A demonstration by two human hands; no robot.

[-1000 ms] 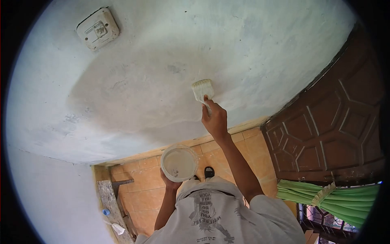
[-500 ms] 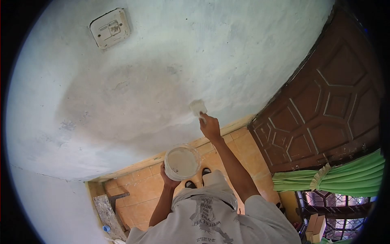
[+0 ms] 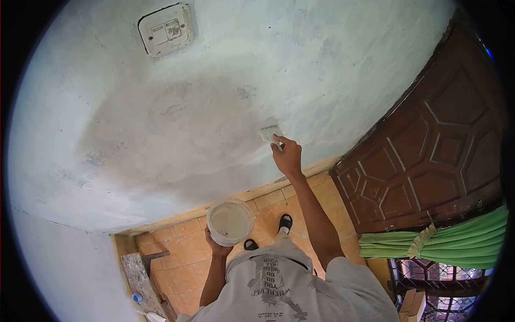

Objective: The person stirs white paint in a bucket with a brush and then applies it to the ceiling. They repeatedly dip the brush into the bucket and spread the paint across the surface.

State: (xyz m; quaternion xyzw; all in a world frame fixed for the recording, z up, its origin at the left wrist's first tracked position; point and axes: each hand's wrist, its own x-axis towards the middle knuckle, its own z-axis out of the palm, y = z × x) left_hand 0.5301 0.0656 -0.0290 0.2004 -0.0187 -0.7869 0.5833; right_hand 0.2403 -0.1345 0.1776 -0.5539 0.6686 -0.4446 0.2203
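1. Plank/trestle, lower left: rough, paint-spattered, standing on tiled floor next to side wall; small blue item at its foot, too small to ID.
2. Switch plate, upper left on wall: white, smeared w/ paint, set in a cut recess.
3. Wall, centre: pale wash overall; darker, damp-looking patch spreading from below switch plate down toward skirting.
4. Left hand: grip clamped under base of paint tub; fingers wrapped round bottom edge.
5. Paint tub: round, white plastic, held level at chest height over floor, part-filled w/ off-white paint; well apart from wall.
6. Shirt, bottom centre: light grey w/ printed text; two dark sandals visible on tiles beyond it.
7. Brush: wide, pale bristles pressed flat on wall at right edge of damp patch, just above skirting line.
8. Right hand: arm extended, grip clamped on brush handle; handle mostly hidden in fist.
9. Door, right: dark brown wood, carved geometric panels.
10. Curtain, lower right: green, gathered & tied; window grille beneath.
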